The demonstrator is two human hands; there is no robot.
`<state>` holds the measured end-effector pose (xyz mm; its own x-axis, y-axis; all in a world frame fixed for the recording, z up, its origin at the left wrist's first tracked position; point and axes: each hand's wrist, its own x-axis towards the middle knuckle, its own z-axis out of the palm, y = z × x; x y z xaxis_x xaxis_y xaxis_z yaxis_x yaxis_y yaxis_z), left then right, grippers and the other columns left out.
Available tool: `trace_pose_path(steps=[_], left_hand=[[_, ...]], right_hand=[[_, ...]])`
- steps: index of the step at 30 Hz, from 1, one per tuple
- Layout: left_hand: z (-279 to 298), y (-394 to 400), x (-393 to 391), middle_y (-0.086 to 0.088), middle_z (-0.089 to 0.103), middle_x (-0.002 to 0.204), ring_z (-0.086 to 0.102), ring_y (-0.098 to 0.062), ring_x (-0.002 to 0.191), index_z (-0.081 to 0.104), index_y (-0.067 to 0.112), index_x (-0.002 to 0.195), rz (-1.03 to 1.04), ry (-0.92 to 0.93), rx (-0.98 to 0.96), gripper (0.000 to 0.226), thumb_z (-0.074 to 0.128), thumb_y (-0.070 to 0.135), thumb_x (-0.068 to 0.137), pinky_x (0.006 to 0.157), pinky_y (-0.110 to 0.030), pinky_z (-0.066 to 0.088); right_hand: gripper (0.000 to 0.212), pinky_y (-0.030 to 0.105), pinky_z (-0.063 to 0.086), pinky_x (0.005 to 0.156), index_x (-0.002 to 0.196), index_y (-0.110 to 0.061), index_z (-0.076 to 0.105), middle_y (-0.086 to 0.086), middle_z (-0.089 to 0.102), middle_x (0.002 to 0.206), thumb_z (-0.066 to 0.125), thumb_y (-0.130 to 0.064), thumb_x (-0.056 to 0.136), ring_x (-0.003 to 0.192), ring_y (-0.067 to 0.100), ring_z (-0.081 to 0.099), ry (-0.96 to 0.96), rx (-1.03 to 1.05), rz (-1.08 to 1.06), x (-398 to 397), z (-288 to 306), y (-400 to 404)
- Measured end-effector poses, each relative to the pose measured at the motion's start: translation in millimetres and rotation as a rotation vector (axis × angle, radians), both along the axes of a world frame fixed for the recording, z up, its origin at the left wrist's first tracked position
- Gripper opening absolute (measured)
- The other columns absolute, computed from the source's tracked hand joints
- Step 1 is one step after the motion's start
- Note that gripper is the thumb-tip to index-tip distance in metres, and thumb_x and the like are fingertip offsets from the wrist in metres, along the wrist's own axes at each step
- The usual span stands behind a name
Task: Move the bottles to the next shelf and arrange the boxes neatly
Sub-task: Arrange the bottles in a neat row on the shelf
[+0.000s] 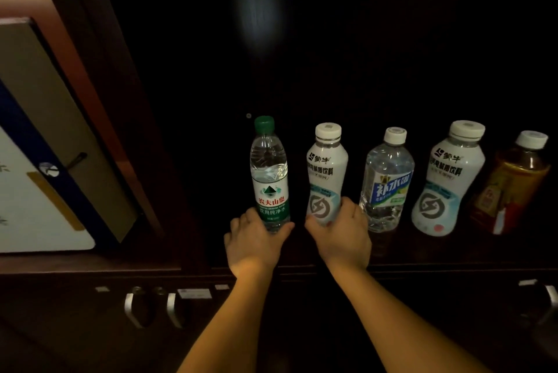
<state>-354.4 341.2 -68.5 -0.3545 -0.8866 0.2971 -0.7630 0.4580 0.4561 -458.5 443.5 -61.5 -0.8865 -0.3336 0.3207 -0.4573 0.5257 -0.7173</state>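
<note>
Several bottles stand upright in a row on a dark shelf (453,251). My left hand (252,244) grips the base of the clear water bottle with a green cap (269,170), the leftmost one. My right hand (341,232) is wrapped around the bottom of the white bottle with a white cap (326,173) beside it. To the right stand a clear bottle with a blue label (388,179), a second white bottle (447,182) and an amber tea bottle (510,185). In the compartment to the left, flat boxes (45,137) lean tilted.
A dark wooden divider (136,119) separates the box compartment from the bottle shelf. Below the shelf edge, cabinet fronts carry metal handles (133,309), with another handle (551,297) at the right. The back of the bottle shelf is dark.
</note>
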Motion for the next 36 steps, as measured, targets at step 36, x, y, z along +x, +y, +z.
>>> trace_pose_path(steps=[36], left_hand=[[-4,-2,0,-0.010,0.062,0.118,0.049,-0.032,0.113,0.050,0.015,0.113,0.019,0.018,-0.033,0.079,0.049,0.079,0.067,0.088,-0.047,0.040]], right_hand=[[0.065,0.044,0.053,0.088,0.121,-0.015,0.049,-0.004,0.047,0.112,0.079,-0.042,0.069,0.109,0.022,0.053,-0.006,-0.391,-0.137,-18,-5,83]])
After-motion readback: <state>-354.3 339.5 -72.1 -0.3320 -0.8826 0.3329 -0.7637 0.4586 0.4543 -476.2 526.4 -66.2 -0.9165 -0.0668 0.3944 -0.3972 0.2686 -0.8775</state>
